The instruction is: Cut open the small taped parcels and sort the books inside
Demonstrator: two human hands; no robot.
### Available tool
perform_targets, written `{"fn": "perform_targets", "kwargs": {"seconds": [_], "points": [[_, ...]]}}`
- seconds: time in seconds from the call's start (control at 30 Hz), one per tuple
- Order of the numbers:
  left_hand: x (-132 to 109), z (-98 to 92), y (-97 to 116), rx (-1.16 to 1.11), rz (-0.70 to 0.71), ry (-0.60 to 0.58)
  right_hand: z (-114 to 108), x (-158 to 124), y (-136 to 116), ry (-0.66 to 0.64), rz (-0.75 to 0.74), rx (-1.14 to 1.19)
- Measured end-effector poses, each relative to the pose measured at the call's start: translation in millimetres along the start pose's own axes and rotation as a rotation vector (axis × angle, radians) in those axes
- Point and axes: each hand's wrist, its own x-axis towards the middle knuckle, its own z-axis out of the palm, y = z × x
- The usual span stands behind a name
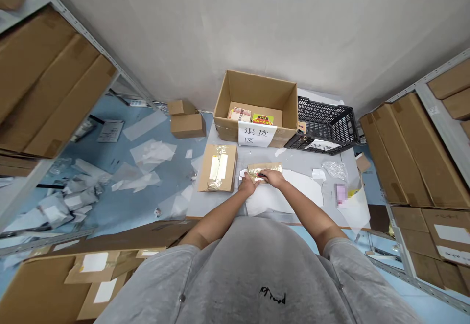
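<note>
1. Gold foil packet (264,171), seen from the head camera, lies flat on a pale grey table (279,155), on a white sheet (284,193), close to the near edge.
2. Left hand (247,185): touches the packet's near left corner, fingers (243,179) spread against it. Grip cannot be told; the hand is neither plainly open nor plainly closed.
3. Right hand (273,178): lies over the packet's near edge, fingers curled down. A small dark object (261,174) shows at the fingertips, too small to identify. Grip cannot be told.
4. Just left of the hands: flat cardboard parcel (217,167) with shiny tape across it, on the table.
5. Beyond the hands: open cardboard box (256,94) holding printed product packs (251,115), a white paper sign (257,134) with Chinese characters on its front. Black plastic crate (325,123) stands tilted just to its right.
6. Right of the packet: crumpled clear plastic bag (335,170) and a blurred pink label (341,194).
7. Surroundings: metal shelves with cardboard boxes (47,81) on both sides; white paper scraps (147,152) and plastic mailers on a blue floor (117,211); two small cardboard boxes (187,124) by the table's far left corner. Grey T-shirt (257,275) fills the bottom of the view.
</note>
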Motion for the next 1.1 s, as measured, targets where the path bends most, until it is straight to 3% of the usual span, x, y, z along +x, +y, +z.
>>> {"fn": "perform_targets", "kwargs": {"seconds": [0.2,0.73,1.1], "points": [[4,-1.8,7,0.004,-0.071,-0.035,-9,5,-8,-0.047,0.058,-0.133],[1,-13.6,15,-0.003,-0.119,-0.052,-29,-26,26,-0.065,0.261,-0.235],[-1,-20.8,16,-0.043,-0.112,-0.05,-48,-68,77,-0.007,0.358,-0.185]]}}
